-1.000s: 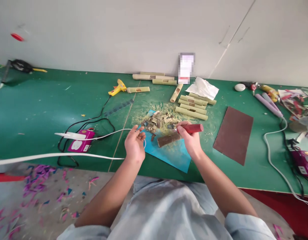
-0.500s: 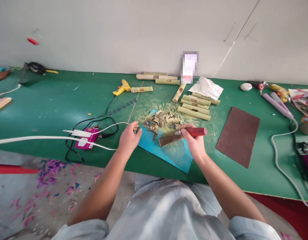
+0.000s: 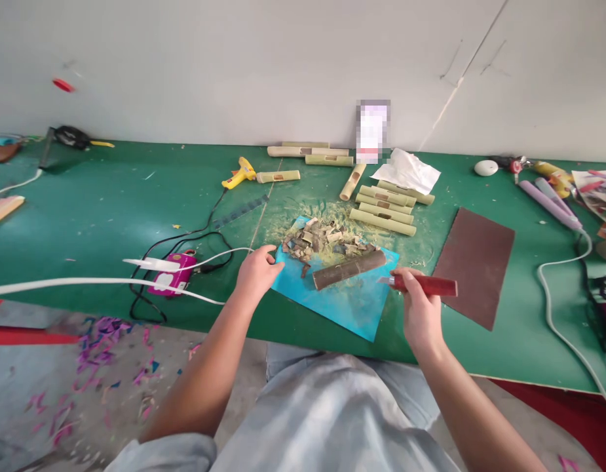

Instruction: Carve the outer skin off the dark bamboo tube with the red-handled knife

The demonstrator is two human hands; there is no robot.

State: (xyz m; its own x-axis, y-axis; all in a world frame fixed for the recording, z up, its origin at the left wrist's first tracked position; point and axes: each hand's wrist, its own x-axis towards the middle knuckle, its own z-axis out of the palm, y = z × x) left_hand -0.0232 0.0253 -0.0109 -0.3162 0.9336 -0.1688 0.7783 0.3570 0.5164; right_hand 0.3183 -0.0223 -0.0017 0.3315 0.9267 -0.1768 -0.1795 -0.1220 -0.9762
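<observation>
My right hand [image 3: 423,314] is wrapped around the red handle of a short-bladed carving knife [image 3: 428,285], just off the right edge of a blue sheet [image 3: 349,314]. Its blade points left. On that sheet lies a brown bamboo tube [image 3: 349,270], slanted and touched by neither hand. My left hand [image 3: 256,272] rests by the sheet's left edge, thumb apart from the partly curled fingers, holding nothing. Behind the tube is a heap of brown and pale shavings [image 3: 322,239].
Pale bamboo tubes with cut slots [image 3: 384,216] lie behind the heap, near a white tissue [image 3: 405,172]. A brown mat [image 3: 474,269] is on the right. Leftward are a yellow glue gun [image 3: 240,174], a pink power box [image 3: 173,274] and a white cable [image 3: 86,282].
My right hand has moved right and toward me with the knife, away from the bamboo tube, which now lies fully uncovered on the sheet. My left hand has barely shifted.
</observation>
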